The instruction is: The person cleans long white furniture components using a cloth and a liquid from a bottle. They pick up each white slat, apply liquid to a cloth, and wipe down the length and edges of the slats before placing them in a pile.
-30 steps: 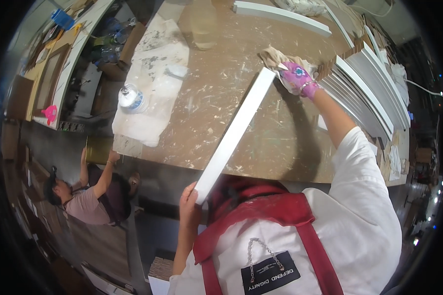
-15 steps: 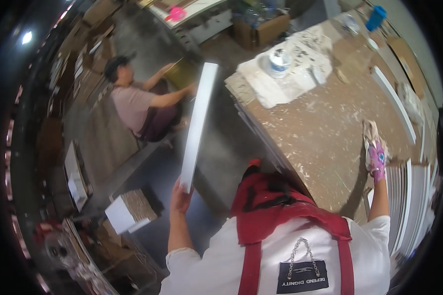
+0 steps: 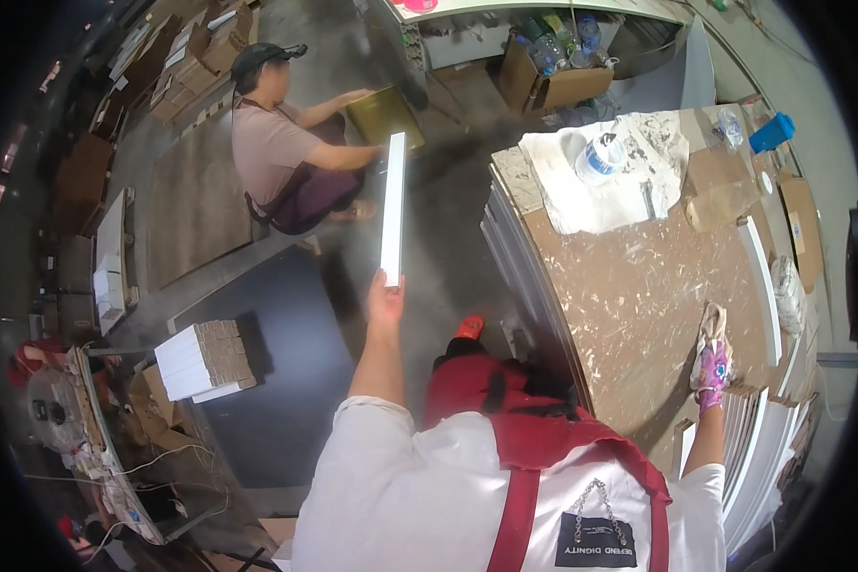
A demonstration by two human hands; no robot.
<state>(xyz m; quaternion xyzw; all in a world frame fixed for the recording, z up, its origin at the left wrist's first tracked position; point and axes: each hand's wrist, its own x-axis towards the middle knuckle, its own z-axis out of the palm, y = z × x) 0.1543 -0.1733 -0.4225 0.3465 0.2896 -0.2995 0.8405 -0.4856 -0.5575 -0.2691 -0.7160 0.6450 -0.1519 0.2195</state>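
Long white rectangular bar (image 3: 393, 210) is jutting from my closed left hand (image 3: 385, 301), seemingly mid-carry, next needing steadiness; my purple-gloved right hand (image 3: 711, 372) is clutching beige cloth (image 3: 712, 324).

To my left I see a co-worker (image 3: 278, 148) in a dark cap (image 3: 257, 61) crouching on the floor, arms stretched toward a gold panel (image 3: 379, 112). Past them, a cardboard box (image 3: 580, 89) of plastic bottles (image 3: 547, 53) stands near a white counter (image 3: 529, 13). On the bench (image 3: 629, 296) before me, a tub (image 3: 601, 157) rests on a stained sheet (image 3: 564, 208), with a blue cup (image 3: 772, 132) near the far edge. I have a fan (image 3: 52, 410) down at my lower left and cartons (image 3: 176, 81) piled beyond the co-worker.
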